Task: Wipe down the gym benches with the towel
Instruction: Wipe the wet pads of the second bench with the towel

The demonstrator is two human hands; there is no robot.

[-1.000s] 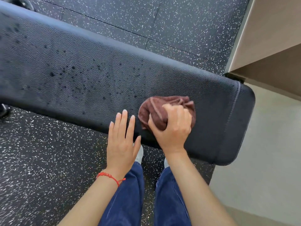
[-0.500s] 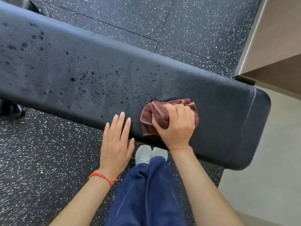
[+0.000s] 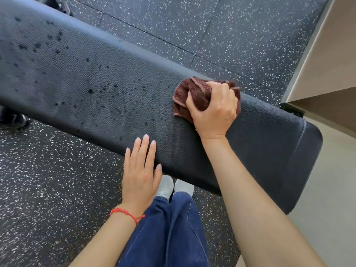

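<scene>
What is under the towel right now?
The towel lies bunched on the bench pad near its far edge, gripped by the right hand. Whether droplets remain beneath it cannot be seen.

1 bench [image 3: 96, 78], 1 towel [image 3: 194, 95], 2 hands: l [image 3: 139, 174], r [image 3: 213, 110]; 1 red bracelet [image 3: 125, 213], 2 grey shoes [image 3: 165, 185]

Black padded bench [image 3: 96, 78] on a speckled rubber floor [image 3: 48, 180]

The bench runs from the upper left of the frame to the lower right, its pebbled top dotted with dark wet spots toward the left and middle. A bunched brown towel [image 3: 194, 93] lies on its far edge, right of centre, under the right hand [image 3: 213, 110]. The left hand's [image 3: 140, 170] straight fingers lie over the near edge.
</scene>
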